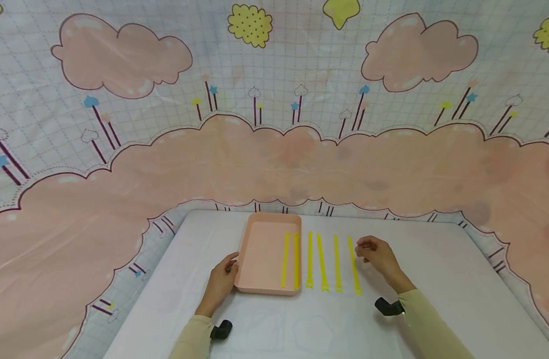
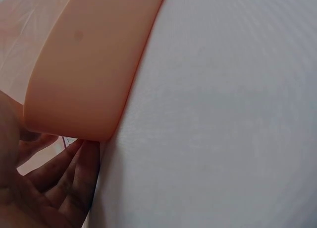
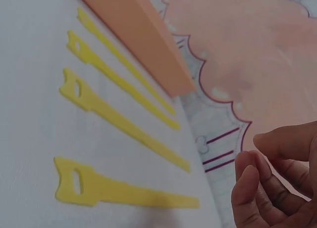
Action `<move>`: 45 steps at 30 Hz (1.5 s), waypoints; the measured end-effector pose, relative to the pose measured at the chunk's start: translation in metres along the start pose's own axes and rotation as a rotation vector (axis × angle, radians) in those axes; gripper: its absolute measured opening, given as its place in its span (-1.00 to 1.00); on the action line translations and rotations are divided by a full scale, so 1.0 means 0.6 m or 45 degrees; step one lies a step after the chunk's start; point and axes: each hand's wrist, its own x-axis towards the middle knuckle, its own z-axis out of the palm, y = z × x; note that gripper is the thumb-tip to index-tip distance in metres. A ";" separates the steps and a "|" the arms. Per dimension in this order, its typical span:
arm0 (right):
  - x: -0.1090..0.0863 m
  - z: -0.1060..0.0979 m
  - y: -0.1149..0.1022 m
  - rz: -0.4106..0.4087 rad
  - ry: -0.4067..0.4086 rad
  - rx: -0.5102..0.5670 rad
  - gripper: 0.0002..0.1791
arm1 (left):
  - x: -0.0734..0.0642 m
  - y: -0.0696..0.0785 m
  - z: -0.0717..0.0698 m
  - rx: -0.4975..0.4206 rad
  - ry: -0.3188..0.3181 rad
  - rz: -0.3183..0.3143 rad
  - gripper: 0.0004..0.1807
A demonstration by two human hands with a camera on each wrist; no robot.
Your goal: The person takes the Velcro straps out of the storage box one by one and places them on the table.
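One tray (image 1: 258,264) is lying at the table's (image 1: 440,264) far edge. Two yellow straps (image 1: 296,261) are lying inside its right edge, four yellow straps (image 1: 337,263) outside. The left hand's (image 1: 220,283) bent fingers are touching its left edge; the right hand's (image 1: 381,255), loosely curled and empty, are hovering beside the outermost strap.

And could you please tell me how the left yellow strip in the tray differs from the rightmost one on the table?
The left strip lies in the tray, while the rightmost strip lies on the white table beside the right hand. In the head view, the left strip's wide end is at the top, the rightmost strip's at the bottom. Both are yellow and slim.
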 end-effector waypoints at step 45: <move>-0.051 0.118 -0.087 -0.279 -0.217 0.201 -0.73 | -0.005 0.004 0.000 -0.010 0.003 -0.019 -0.58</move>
